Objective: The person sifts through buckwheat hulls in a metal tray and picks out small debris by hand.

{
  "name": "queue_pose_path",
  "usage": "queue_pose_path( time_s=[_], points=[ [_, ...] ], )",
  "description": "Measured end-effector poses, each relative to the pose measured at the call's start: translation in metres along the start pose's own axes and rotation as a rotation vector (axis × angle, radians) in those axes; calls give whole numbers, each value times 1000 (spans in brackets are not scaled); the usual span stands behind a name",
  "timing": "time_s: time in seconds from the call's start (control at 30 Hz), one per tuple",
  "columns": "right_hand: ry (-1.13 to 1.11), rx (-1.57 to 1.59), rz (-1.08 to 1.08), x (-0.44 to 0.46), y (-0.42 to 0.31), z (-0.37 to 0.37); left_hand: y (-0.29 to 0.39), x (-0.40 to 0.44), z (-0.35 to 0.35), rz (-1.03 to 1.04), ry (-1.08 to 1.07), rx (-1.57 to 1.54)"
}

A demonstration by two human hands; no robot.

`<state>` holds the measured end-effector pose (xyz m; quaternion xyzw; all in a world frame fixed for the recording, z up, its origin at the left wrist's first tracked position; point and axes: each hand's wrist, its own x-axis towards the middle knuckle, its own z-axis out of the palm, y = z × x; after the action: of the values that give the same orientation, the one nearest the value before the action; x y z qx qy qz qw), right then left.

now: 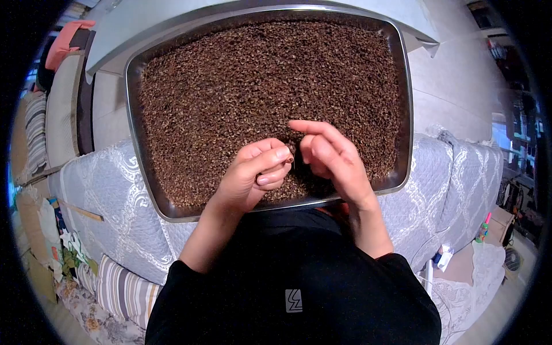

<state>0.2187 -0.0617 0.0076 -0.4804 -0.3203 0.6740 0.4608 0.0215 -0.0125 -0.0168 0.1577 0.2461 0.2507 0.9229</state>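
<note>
Head view: I saw the left hand (256, 172) over six o'clock of a metal tray (410, 115), its thumb and finger closed on what looked like a tiny brown piece (290, 159). The right hand (336, 158) hovered at about five o'clock, forefinger stretched towards nine, the rest curled; I couldn't tell whether it held anything. Brown bits (259, 86) covered the tray's floor.

To my mind, handling something so small called for a light pinch, right at the fingertips, kept low over the tray so that anything dropped landed inside. Turning the right hand a little towards three would have let more light in, as a dark shadow lay between the hands.

Both forearms crossed the near rim, close to the black shirt (299, 259), so a sleeve could have snagged. A white table (112, 49) showed at ten o'clock, grey cloth (109, 195) at eight, and a striped cushion (123, 293) at seven.
</note>
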Motion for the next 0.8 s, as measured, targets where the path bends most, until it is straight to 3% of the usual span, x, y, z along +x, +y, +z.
queue_pose_path(
  time_s=[0.2,0.33,0.43,0.67,0.8],
  points=[
    [-16,-4,-97,3,12,6,1,0,2,-37,54,10],
    [48,59,12,3,11,1,-4,-2,5,145,248,236],
    [48,302,59,3,15,2,-3,-5,6,279,337,456],
    [73,272,91,2,19,11,-9,7,12,805,418,1242],
    [53,199,86,1,20,11,-8,3,12,781,404,1281]
  ],
)
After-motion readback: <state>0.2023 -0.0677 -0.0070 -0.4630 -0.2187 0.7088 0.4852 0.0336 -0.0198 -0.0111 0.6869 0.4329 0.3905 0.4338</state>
